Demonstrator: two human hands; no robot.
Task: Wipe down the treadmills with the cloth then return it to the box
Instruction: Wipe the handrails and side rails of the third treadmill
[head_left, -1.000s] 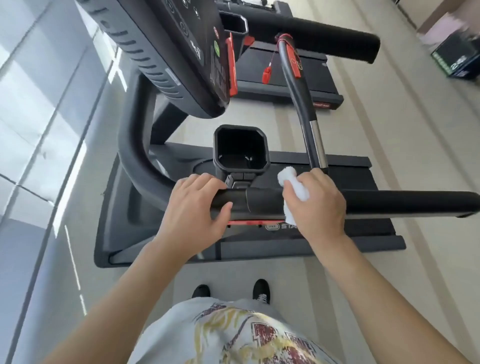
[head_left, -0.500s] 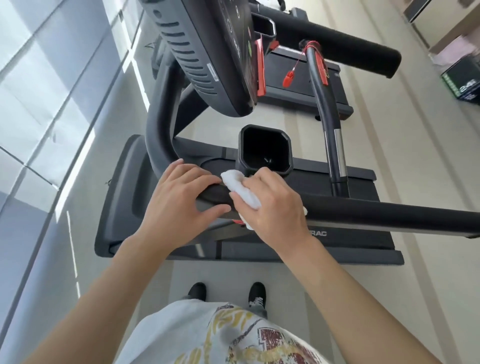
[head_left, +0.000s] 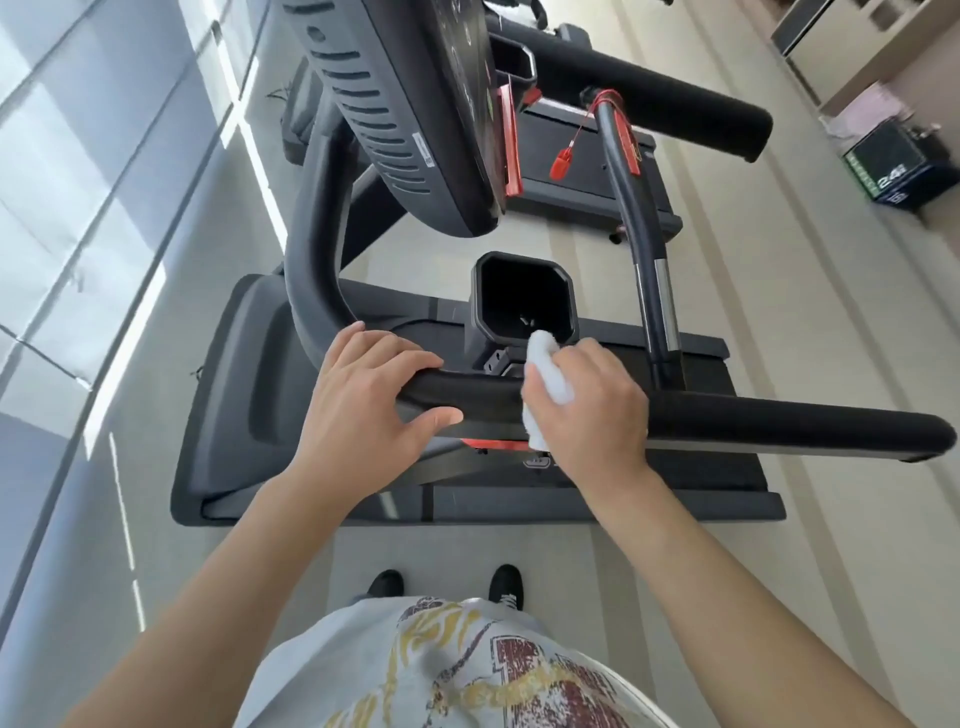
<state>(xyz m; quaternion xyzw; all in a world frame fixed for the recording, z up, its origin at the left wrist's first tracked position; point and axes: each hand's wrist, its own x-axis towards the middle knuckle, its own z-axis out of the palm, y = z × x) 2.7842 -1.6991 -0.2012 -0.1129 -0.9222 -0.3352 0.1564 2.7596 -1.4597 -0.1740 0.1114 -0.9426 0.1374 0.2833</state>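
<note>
The person stands beside a black treadmill, looking down over its padded handrail. The right hand wraps over the handrail with a white cloth bunched under its palm and fingers; this grip is clenched on the cloth and presses it against the rail. The cloth pokes out above the hand toward the thumb side, just below the black octagonal cup holder, and a smaller fold of it shows beneath the rail at the underside of the hand, so the cloth lies between hand and bar, wrapped partway around it.

The left hand rests on the same handrail at the curve where it bends up into the upright. Its fingers lie over the top of the bar and the thumb reaches underneath, a loose grip around the rail that holds no cloth. The two hands are near each other but apart, with a short stretch of bare rail between them.

Above hangs the treadmill console, with a red safety clip dangling on a cord beside a sensor handlebar. A second treadmill stands beyond. A dark plyo box sits on the floor at the far right. The person's black shoes show below.
</note>
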